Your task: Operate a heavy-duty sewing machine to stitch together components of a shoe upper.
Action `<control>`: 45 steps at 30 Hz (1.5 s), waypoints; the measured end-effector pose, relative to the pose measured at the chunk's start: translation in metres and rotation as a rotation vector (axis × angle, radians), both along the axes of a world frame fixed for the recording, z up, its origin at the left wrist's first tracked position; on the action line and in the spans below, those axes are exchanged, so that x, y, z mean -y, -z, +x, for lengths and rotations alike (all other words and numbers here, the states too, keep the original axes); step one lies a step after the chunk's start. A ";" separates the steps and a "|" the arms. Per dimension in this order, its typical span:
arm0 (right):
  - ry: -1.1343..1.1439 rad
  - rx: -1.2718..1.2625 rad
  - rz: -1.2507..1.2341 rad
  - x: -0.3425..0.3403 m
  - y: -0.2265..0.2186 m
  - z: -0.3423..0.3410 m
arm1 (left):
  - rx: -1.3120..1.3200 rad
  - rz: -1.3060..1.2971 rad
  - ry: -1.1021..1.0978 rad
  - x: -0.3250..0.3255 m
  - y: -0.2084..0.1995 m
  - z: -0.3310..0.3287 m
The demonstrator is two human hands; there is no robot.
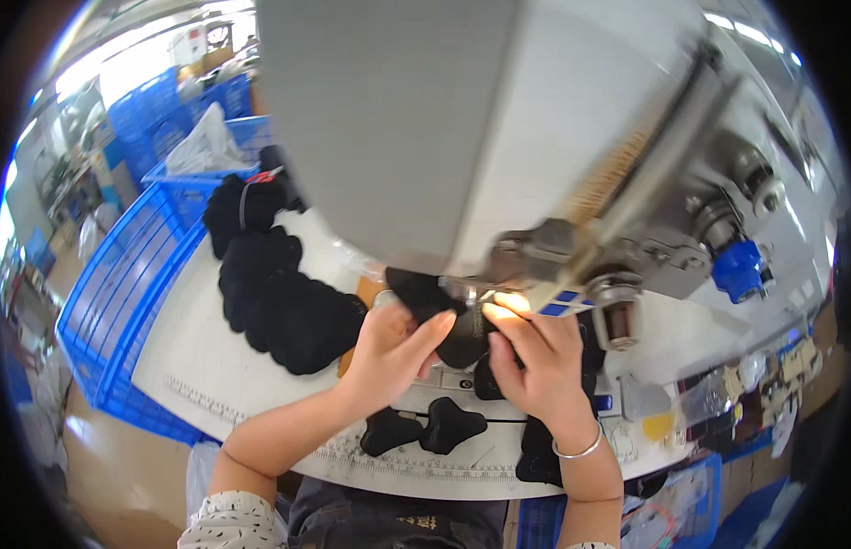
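A black fabric piece [464, 342] lies under the needle area of a sewing machine [535, 245], lit by a small lamp. My left hand [389, 346] is closed on the piece's left side, thumb stretched along it and the other fingers curled. On the right side, my right hand [542, 359] pinches the same fabric close to the presser foot, its index finger beside the bright spot. The machine head hides part of the fabric. Two small black shaped pieces [451, 426] rest on the white table [334, 455] in front of my hands.
A bunched row of black pieces [284, 297] runs along the table's left, tied at its far end. More black fabric [539, 453] lies by my right forearm. Blue plastic crates [123, 302] stand left of the table. A blue knob [738, 272] sits on the machine.
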State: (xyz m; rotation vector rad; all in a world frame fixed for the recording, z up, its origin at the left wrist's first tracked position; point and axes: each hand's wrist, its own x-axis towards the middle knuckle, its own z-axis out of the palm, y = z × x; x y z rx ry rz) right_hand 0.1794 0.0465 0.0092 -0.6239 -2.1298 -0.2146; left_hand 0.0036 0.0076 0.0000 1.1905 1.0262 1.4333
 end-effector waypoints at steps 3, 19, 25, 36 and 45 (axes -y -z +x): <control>0.009 0.006 -0.005 0.006 0.001 0.004 | -0.129 0.042 -0.233 -0.016 0.004 -0.039; 0.103 0.081 -0.279 0.057 0.054 0.072 | -0.891 -0.220 -0.593 0.038 0.092 -0.139; 0.147 0.061 -0.183 0.059 0.044 0.068 | -0.982 -0.012 -0.041 0.063 0.069 -0.058; 0.453 0.186 -0.309 -0.010 0.080 0.069 | -1.290 0.265 -0.066 0.078 0.074 -0.026; 0.573 0.288 -0.199 -0.020 0.083 0.055 | -0.969 -0.134 -0.137 0.074 0.077 -0.021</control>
